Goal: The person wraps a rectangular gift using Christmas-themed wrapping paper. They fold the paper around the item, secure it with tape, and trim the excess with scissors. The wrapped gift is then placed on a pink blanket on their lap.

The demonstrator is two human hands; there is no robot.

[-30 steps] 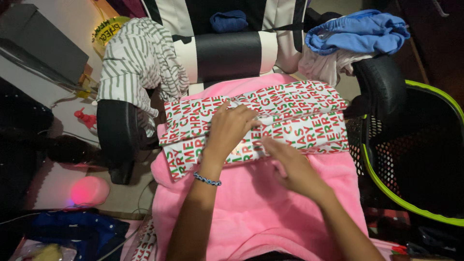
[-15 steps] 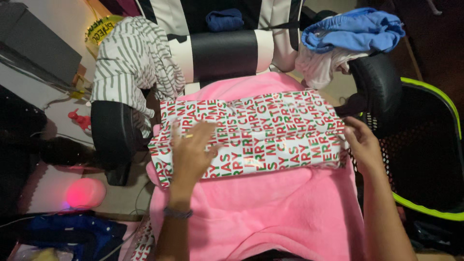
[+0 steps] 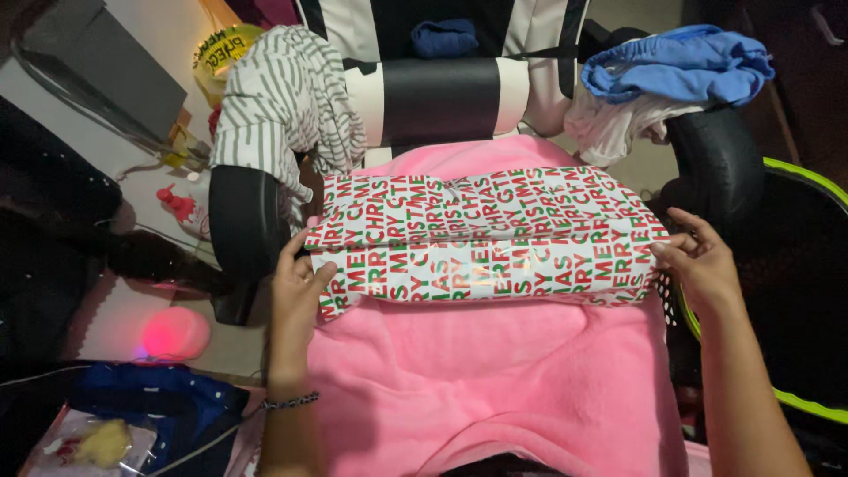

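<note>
One wrapped parcel [image 3: 486, 234] — two hands [image 3: 296, 287] [image 3: 702, 261].

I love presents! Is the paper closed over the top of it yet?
Closed on top: the wrapped parcel shows paper edges meeting along its middle. Both ends, under the left hand and right hand, cannot tell.

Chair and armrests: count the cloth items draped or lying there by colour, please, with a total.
Blue: 2, the blue garment on the right armrest and the dark blue bundle on the backrest
Green-and-white striped: 1, the striped garment
White: 1, the white cloth
Pink: 1, the pink blanket
Total: 5
</note>
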